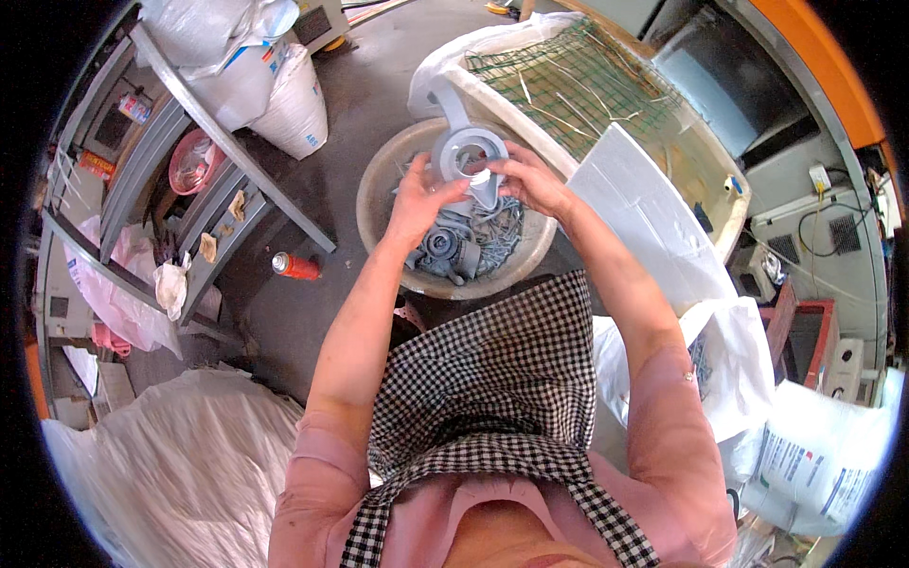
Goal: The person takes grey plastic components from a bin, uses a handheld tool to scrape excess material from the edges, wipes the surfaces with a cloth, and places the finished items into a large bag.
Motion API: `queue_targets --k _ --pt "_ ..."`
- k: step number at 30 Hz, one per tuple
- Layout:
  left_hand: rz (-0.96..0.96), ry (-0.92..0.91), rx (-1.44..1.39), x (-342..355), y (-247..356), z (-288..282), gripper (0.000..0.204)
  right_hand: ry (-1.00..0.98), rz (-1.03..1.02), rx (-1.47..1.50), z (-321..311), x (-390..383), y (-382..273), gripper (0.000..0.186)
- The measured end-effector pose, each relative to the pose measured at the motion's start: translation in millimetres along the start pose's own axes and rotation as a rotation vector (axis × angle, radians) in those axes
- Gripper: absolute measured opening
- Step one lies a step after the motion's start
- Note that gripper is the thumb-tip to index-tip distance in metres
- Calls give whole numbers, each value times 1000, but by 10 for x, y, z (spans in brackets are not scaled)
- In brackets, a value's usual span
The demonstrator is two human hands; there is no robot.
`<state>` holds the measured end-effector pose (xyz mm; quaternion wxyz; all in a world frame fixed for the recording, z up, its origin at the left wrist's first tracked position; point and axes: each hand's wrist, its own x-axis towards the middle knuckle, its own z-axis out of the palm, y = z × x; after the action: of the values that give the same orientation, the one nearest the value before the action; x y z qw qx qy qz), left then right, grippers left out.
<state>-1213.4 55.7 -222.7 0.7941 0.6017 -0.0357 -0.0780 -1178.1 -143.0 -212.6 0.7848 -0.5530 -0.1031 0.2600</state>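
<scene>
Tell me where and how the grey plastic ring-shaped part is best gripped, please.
Probably pinch the narrow arm of the grey plastic ring-shaped part, coming from the far side: it juts forward, uncovered, while the left hand and right hand occupy the near side.

"Is there a way through on the left?"
"Yes, along the floor point(331, 161) between the tub point(367, 204) and the grey metal rack point(251, 168); a red can point(301, 267) stands near the rack's end."
"And right?"
"Tighter: a white panel point(653, 213) stands beside the forearm point(615, 260), crowding the trough point(514, 121)."
</scene>
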Motion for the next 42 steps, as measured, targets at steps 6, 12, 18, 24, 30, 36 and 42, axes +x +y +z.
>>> queue_targets --k 6,12,18,24,30,36,42 --pt "-29 -54 -113 -46 25 177 58 78 12 -48 -21 -149 -45 49" --pt "-118 12 189 26 -190 22 68 205 64 -410 -100 -77 91 60" --pt "162 294 977 38 -290 -404 68 79 232 -1265 -766 227 638 53" --pt "-207 -406 1319 30 -592 -851 56 -149 340 -1732 -1224 397 1411 54" --pt "-421 -707 1519 424 -1304 -1292 59 -413 410 -1830 -1659 476 2119 74" --pt "-527 -591 1488 651 -1926 -1590 55 -661 572 -1640 -1621 721 2332 77" --pt "-516 -506 1354 669 -2183 -1540 44 427 481 -1433 -2119 1662 2708 75"
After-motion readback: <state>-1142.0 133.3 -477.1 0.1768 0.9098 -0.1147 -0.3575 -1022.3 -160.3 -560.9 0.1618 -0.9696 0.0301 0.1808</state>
